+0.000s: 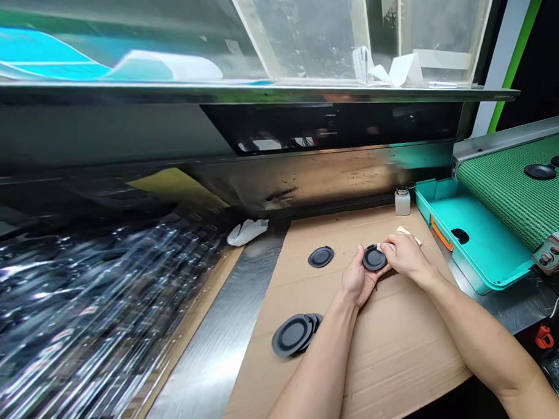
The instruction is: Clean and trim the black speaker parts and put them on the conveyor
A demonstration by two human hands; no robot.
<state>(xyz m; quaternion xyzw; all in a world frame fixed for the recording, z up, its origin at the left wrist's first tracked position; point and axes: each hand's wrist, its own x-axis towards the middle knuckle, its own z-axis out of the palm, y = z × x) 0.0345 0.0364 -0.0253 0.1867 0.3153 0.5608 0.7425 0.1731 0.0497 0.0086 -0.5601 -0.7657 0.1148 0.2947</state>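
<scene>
Round matte-black disc with a ringed face [374,259]: in the person's grasp above the cardboard, at the centre of the clock used below, with 12 at the top of the view.
Left hand [359,281]: narrowed around the disc from 7 o'clock, thumb at its left edge.
Right hand [405,253]: pinched in at 3 o'clock, fingertips at the disc's rim, with a thin whitish cloth-like scrap [387,246] between them.
Brown cardboard sheet [394,348]: spread flat beneath both hands.
Single black round disc [320,257]: flat on the cardboard at 9 o'clock, near the left hand.
Overlapping pile of black round discs [292,335]: at 8 o'clock, beside the left forearm.
Small white square-sided bottle [402,203]: upright at 1 o'clock.
Shallow turquoise plastic tray [502,266]: at 3 o'clock, a small black round piece [460,236] inside.
Green mesh conveyor belt [505,184]: at 2 o'clock, carrying two black round pieces [540,172].
Crumpled white cloth-like piece [247,232]: at 9 o'clock, beyond the single disc.
Shiny clear-wrapped goods [83,312]: farther left, towards 8 o'clock, too blurred to identify.
</scene>
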